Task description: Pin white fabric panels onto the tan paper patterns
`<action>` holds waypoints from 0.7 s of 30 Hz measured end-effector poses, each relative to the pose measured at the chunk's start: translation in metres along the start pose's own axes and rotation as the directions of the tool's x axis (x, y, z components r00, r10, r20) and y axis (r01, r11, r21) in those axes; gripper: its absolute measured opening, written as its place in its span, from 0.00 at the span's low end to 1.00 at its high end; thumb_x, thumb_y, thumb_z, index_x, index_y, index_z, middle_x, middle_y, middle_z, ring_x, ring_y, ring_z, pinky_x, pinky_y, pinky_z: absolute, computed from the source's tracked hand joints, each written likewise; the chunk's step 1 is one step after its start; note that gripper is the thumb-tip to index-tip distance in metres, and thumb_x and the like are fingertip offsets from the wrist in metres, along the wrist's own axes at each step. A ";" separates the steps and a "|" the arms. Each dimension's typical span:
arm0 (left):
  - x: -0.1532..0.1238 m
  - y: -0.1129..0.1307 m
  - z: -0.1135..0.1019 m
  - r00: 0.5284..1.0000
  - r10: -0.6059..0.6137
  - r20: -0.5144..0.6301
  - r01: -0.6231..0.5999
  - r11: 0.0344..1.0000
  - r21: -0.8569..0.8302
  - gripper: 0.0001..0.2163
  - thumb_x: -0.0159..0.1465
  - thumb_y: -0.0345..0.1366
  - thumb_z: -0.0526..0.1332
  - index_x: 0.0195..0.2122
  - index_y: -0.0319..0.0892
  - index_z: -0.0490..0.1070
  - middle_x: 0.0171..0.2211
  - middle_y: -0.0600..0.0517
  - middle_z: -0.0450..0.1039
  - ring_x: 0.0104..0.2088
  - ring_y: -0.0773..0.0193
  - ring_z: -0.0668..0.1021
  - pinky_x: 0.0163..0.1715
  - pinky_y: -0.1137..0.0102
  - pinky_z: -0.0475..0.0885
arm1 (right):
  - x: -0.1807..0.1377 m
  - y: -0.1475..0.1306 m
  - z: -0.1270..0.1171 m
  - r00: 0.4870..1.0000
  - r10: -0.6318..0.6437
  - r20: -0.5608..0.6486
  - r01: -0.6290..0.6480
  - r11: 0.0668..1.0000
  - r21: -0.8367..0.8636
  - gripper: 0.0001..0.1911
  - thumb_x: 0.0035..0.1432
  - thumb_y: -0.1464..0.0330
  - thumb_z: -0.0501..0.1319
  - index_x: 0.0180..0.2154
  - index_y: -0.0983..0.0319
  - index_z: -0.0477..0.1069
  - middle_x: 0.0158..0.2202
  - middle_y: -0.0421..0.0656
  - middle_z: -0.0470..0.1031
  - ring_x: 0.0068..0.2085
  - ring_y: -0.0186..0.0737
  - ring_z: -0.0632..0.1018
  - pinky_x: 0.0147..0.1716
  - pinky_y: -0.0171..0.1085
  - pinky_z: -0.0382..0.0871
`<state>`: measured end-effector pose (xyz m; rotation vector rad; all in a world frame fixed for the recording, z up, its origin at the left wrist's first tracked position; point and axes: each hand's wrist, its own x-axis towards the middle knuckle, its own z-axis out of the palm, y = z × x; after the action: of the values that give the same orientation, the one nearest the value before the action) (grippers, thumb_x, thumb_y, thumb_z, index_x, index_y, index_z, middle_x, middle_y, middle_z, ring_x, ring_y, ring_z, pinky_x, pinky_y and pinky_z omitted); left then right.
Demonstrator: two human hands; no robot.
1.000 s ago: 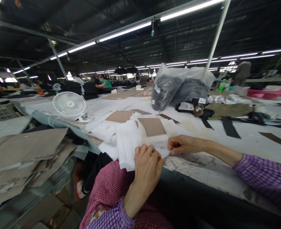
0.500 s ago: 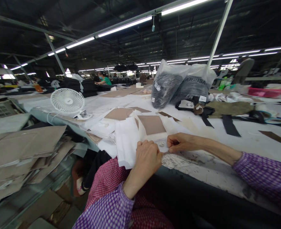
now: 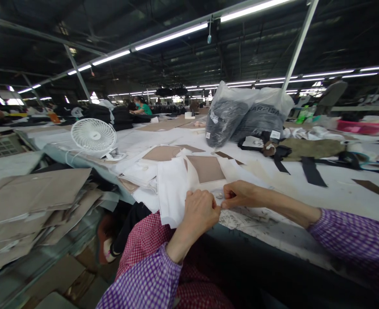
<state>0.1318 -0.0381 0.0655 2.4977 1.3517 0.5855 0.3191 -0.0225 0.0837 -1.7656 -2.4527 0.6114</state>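
My left hand (image 3: pixel 202 209) is closed, fingers curled over the near edge of a white cloth piece (image 3: pixel 173 189) that hangs over the table edge. My right hand (image 3: pixel 241 195) is pinched close to its fingertips; whatever sits between them is too small to tell. A small round pale object (image 3: pixel 219 195) lies on the cloth by my right fingers. Just beyond my hands, a taupe fabric panel (image 3: pixel 206 168) lies on white material. Another taupe panel (image 3: pixel 161 153) rests on white pieces farther left.
A white fan (image 3: pixel 94 136) stands at left on the table. Stacked taupe pieces (image 3: pixel 31 193) lie at lower left. Plastic-bagged dark goods (image 3: pixel 228 120) stand at the back. Dark strips (image 3: pixel 313 171), tape rolls (image 3: pixel 374 165) and a pink basket (image 3: pixel 365 125) are at right.
My right hand has moved slightly left, bringing its fingertips up against those of my left hand. The left hand stays nearly in place on the white cloth.
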 end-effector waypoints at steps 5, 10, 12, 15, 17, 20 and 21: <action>0.004 0.003 0.002 1.000 -0.014 0.017 0.014 1.000 -0.008 0.08 0.58 0.31 0.57 0.28 0.40 0.76 0.33 0.44 0.79 0.42 0.51 0.77 0.48 0.56 0.64 | -0.013 0.005 -0.017 0.991 0.075 -0.113 -0.084 0.993 -0.079 0.08 0.45 0.66 0.64 0.27 0.60 0.65 0.27 0.39 0.69 0.29 0.36 0.67 0.27 0.34 0.56; 0.015 0.014 0.003 1.000 -0.016 0.000 0.016 1.000 -0.020 0.09 0.56 0.29 0.56 0.30 0.36 0.78 0.35 0.41 0.79 0.42 0.50 0.78 0.47 0.57 0.65 | -0.017 0.003 -0.025 0.972 -0.025 -0.234 0.052 0.993 0.109 0.10 0.54 0.61 0.58 0.29 0.61 0.65 0.24 0.38 0.63 0.27 0.35 0.64 0.26 0.34 0.56; 0.017 0.013 -0.003 1.000 0.006 0.018 -0.005 0.999 -0.045 0.09 0.57 0.30 0.57 0.29 0.37 0.78 0.34 0.41 0.80 0.42 0.50 0.78 0.46 0.58 0.65 | -0.012 0.000 -0.018 0.978 -0.153 -0.145 0.182 0.961 0.209 0.14 0.58 0.57 0.54 0.30 0.62 0.64 0.25 0.38 0.63 0.27 0.34 0.63 0.27 0.34 0.57; 0.010 0.001 -0.019 0.996 0.078 0.053 -0.066 0.979 -0.191 0.11 0.61 0.32 0.56 0.28 0.40 0.78 0.30 0.47 0.80 0.37 0.55 0.78 0.42 0.63 0.67 | -0.003 -0.002 -0.008 0.970 -0.240 -0.025 0.239 0.940 0.242 0.18 0.62 0.55 0.51 0.31 0.62 0.63 0.26 0.39 0.63 0.28 0.34 0.63 0.28 0.34 0.57; -0.002 -0.010 -0.029 0.995 0.083 -0.049 -0.095 0.927 -0.363 0.09 0.62 0.31 0.57 0.33 0.41 0.79 0.32 0.51 0.80 0.37 0.60 0.78 0.42 0.67 0.67 | 0.000 0.000 -0.005 0.970 -0.244 0.012 0.234 0.941 0.245 0.18 0.63 0.55 0.50 0.32 0.63 0.62 0.27 0.38 0.62 0.28 0.33 0.62 0.27 0.33 0.56; -0.025 -0.022 -0.035 0.964 0.046 -0.263 -0.159 0.890 -0.428 0.06 0.62 0.30 0.60 0.36 0.42 0.77 0.37 0.51 0.78 0.42 0.60 0.75 0.45 0.66 0.67 | 0.001 0.006 -0.003 0.964 -0.265 0.032 0.250 0.937 0.244 0.17 0.63 0.55 0.51 0.33 0.63 0.62 0.28 0.38 0.62 0.29 0.33 0.61 0.27 0.33 0.56; -0.033 -0.023 -0.033 0.954 0.067 -0.293 -0.180 0.908 -0.378 0.04 0.61 0.30 0.62 0.35 0.42 0.76 0.36 0.51 0.77 0.42 0.59 0.73 0.45 0.65 0.66 | 0.001 0.007 -0.003 0.963 -0.267 0.031 0.253 0.938 0.239 0.16 0.63 0.56 0.52 0.34 0.63 0.63 0.28 0.38 0.62 0.29 0.32 0.61 0.27 0.33 0.55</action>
<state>0.0833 -0.0523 0.0782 2.2299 1.0220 1.1492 0.3264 -0.0189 0.0840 -1.3277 -2.4746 0.8958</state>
